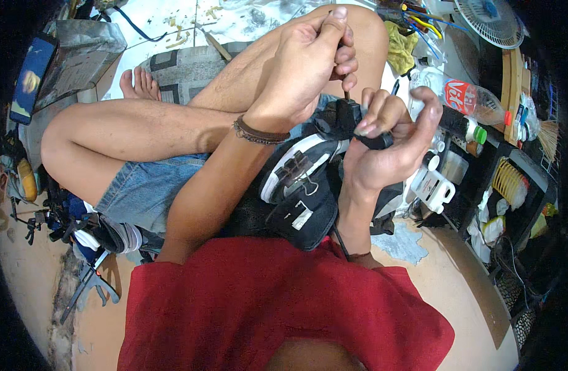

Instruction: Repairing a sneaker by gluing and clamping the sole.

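My left hand is raised in front of me, closed around a thin dark tool or cord that runs down toward a black shoe. My right hand, palm upward, has curled fingers gripping a black part of that shoe. A black-and-white sneaker sole with a metal binder clip rests in my lap against black material. Where exactly the thin tool meets the shoe is partly hidden by my fingers.
At left are a phone, tangled tools and a clamp. At right are a fan, yellow cloth, plastic bottle, white jug and dark shelf. A wooden-handled tool lies ahead.
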### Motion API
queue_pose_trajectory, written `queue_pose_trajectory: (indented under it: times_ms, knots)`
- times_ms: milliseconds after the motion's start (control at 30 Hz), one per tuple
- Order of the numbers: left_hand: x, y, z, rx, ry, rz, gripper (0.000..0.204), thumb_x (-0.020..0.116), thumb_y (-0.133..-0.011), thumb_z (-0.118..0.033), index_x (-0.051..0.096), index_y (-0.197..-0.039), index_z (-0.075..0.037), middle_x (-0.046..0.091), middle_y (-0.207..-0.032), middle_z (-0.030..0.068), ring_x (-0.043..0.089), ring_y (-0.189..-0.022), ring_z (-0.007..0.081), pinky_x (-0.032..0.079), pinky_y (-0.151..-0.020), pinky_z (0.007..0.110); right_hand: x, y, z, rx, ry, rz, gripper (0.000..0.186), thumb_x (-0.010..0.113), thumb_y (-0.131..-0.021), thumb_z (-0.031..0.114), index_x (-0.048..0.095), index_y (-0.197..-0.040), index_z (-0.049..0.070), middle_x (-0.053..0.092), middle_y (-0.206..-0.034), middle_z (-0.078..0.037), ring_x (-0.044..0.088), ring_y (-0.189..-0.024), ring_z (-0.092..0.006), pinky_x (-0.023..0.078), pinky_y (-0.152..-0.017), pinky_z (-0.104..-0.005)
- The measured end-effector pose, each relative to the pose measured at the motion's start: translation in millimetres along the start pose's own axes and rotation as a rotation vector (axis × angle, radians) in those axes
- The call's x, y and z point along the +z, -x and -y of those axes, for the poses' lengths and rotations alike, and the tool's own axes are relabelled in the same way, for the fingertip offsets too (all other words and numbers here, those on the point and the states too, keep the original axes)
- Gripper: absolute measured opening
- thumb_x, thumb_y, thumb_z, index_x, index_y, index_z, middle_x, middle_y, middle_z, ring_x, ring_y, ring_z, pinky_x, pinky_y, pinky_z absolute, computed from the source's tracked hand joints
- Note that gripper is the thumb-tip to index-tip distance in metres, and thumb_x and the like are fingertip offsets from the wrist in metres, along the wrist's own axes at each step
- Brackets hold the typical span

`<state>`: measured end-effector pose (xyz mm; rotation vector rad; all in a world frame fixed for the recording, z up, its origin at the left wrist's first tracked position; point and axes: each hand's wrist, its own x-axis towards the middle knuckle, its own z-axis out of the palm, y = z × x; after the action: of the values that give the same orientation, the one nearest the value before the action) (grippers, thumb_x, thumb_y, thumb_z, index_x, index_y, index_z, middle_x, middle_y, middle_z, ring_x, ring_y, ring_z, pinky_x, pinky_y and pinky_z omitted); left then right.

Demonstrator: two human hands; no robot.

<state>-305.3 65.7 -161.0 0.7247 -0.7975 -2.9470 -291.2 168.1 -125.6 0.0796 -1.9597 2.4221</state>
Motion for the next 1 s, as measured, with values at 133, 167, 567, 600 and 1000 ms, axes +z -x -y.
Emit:
queue_pose_trajectory:
  times_ms: [133, 167, 567, 600, 1000]
  knots:
    - [-1.2, 0.3, -1.1, 0.005, -0.018, -0.011, 0.037, 0.047, -0.106, -0.034, 0.049, -0.082, -0.006, 0.042, -0.061, -0.0004, 0.044, -0.053, 0.0108, 0.042, -0.048, 0.027, -13.2, -1.7, -0.3, 0.017, 0.014, 0.076, 0.039, 0.028, -0.105, 0.037, 0.045, -0.109, 0.003, 0.039, -0.052, -0.004, 0.036, -0.043, -0.0153, 0.041, -0.057, -0.0304]
    - [-0.9, 0.5, -1.2, 0.004, -0.017, -0.011, 0.037, 0.047, -0.106, -0.034, 0.049, -0.082, -0.006, 0.042, -0.061, -0.0004, 0.044, -0.053, 0.0108, 0.042, -0.048, 0.027, -14.6, -2.0, 3.6, 0.041, 0.009, 0.183, 0.041, 0.029, -0.105, 0.041, 0.046, -0.112, 0.005, 0.037, -0.052, -0.002, 0.036, -0.048, -0.0142, 0.039, -0.06, -0.0316]
    - [-8.1, -2.6, 0.7, 0.039, 0.028, 0.003, 0.034, 0.043, -0.107, -0.031, 0.049, -0.085, -0.007, 0.041, -0.063, -0.0009, 0.043, -0.054, 0.011, 0.043, -0.049, 0.027, 3.9, 0.2, 3.0, 0.109, 0.021, -0.074, 0.044, 0.026, -0.107, 0.039, 0.048, -0.096, 0.002, 0.042, -0.056, -0.005, 0.036, -0.04, -0.0146, 0.037, -0.048, -0.0274]
    - [-8.6, -3.0, 1.4, 0.044, 0.024, 0.007, 0.033, 0.042, -0.107, -0.03, 0.049, -0.085, -0.007, 0.041, -0.063, -0.001, 0.043, -0.054, 0.0109, 0.043, -0.049, 0.027, 10.4, 0.1, -1.5, 0.039, 0.019, -0.086, 0.043, 0.027, -0.108, 0.038, 0.048, -0.095, 0.002, 0.04, -0.053, -0.005, 0.035, -0.039, -0.0142, 0.036, -0.049, -0.0274]
    - [-11.1, -3.6, -2.2, 0.044, 0.001, -0.017, 0.033, 0.041, -0.108, -0.029, 0.048, -0.085, -0.007, 0.041, -0.064, -0.0008, 0.044, -0.054, 0.0107, 0.044, -0.048, 0.026, -1.5, -1.9, -5.3, 0.066, 0.002, 0.063, 0.041, 0.029, -0.106, 0.037, 0.044, -0.113, 0.0, 0.042, -0.052, -0.006, 0.043, -0.045, -0.0153, 0.039, -0.052, -0.0262]
